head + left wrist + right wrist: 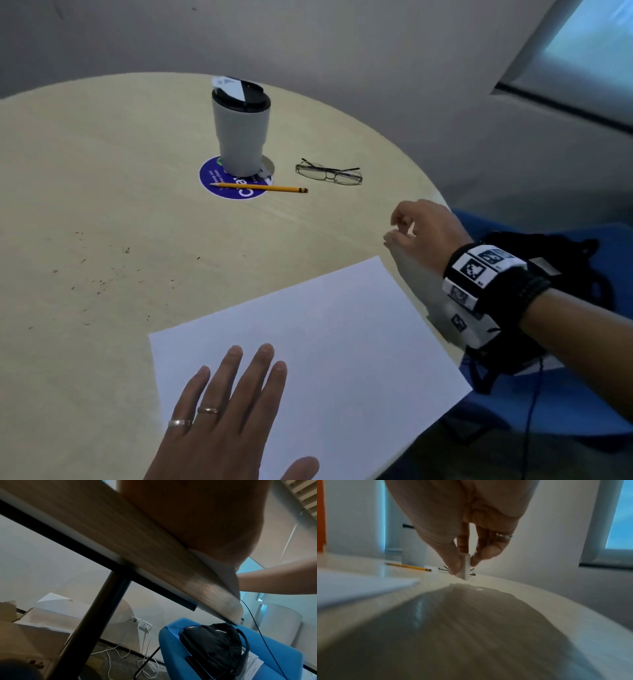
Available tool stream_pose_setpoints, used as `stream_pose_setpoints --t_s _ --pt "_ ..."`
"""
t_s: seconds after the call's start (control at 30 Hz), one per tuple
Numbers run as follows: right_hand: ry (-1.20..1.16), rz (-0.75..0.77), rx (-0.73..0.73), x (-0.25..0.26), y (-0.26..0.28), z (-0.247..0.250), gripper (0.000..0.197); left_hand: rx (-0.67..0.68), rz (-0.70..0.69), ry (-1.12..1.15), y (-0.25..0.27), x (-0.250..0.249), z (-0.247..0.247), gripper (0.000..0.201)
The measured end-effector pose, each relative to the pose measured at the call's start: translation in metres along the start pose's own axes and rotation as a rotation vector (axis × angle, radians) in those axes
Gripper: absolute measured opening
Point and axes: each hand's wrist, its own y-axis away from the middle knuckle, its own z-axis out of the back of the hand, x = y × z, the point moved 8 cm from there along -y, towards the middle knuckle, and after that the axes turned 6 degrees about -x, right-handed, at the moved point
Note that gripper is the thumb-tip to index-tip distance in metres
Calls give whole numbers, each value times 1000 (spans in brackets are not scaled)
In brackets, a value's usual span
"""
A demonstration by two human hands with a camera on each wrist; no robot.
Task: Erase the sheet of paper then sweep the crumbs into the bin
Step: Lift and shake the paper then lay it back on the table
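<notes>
The right hand's thumb and fingertips (453, 562) pinch a small white block eraser (465, 568), held upright just above the round pale wooden table (102, 192), near its right edge. The right hand (423, 231) is curled around that grip, beyond the far right corner of the white rectangular sheet of paper (342, 335), not touching it. A black wrist strap with black-and-white marker tiles (486, 274) wraps that forearm.

The left hand (222, 411) lies flat on the near left part of the sheet, fingers straight and spread, two silver rings (193, 416) on them.

Dark eraser crumbs (99, 274) are scattered on the bare wood left of the sheet. Farther back, a grey tapered bin with a black swing lid (239, 130) stands on a round blue sticker (233, 181), a yellow pencil (260, 187) lying across the sticker and thin-rimmed glasses (329, 173) to its right.
</notes>
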Motion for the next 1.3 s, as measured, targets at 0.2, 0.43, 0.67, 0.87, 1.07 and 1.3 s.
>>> stream_pose_setpoints --t_s 0.2,0.43,0.67,0.87,1.07,1.3 --pt "-3 -49 20 -16 7 -5 18 -6 12 60 -3 -1 1 90" --pt "15 -133 158 -15 59 9 43 72 -3 91 -2 -3 0 90" --pt "-122 -316 356 -14 142 -8 86 205 65 104 5 -4 9 83" --pt "-227 -294 453 -15 119 -14 58 277 90 125 10 -3 12 85" --pt "-649 -219 376 39 91 51 24 307 217 154 -12 26 42 88" --pt "-821 -101 144 120 48 158 36 19 27 339 -99 -11 151 109"
